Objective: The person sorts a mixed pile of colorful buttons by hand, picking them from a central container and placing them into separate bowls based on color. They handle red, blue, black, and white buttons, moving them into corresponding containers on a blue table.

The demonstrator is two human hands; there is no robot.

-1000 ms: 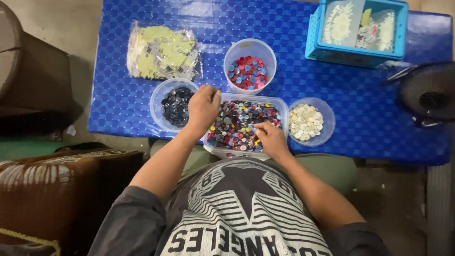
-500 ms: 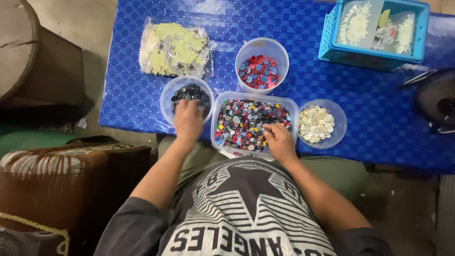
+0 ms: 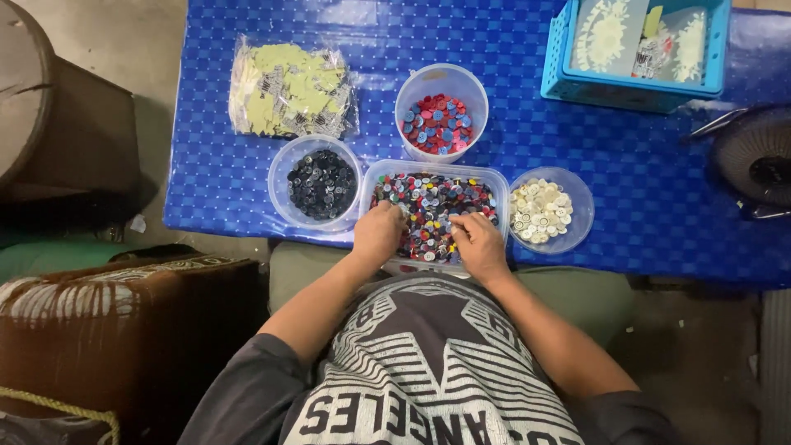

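A clear rectangular tub (image 3: 494,177) full of mixed coloured buttons sits at the near edge of a blue-clothed table (image 3: 626,198). My left hand (image 3: 377,235) rests in its near left corner, fingers curled among the buttons. My right hand (image 3: 479,241) is in the near right part, fingertips pinching into the pile; what either hand holds is hidden. Left of the tub is a round bowl of dark buttons (image 3: 321,185). To the right is a bowl of white buttons (image 3: 541,211). Behind the tub stands a cup of red and blue buttons (image 3: 437,122).
A clear bag of pale yellow pieces (image 3: 288,91) lies at the back left. A light blue crate (image 3: 634,49) stands at the back right, and a dark fan (image 3: 754,161) at the right edge. A brown bag (image 3: 124,330) sits on the floor to my left.
My left hand has left the dark-button bowl and gone right into the mixed tub. My right hand has stayed in the tub. The view has shifted slightly.
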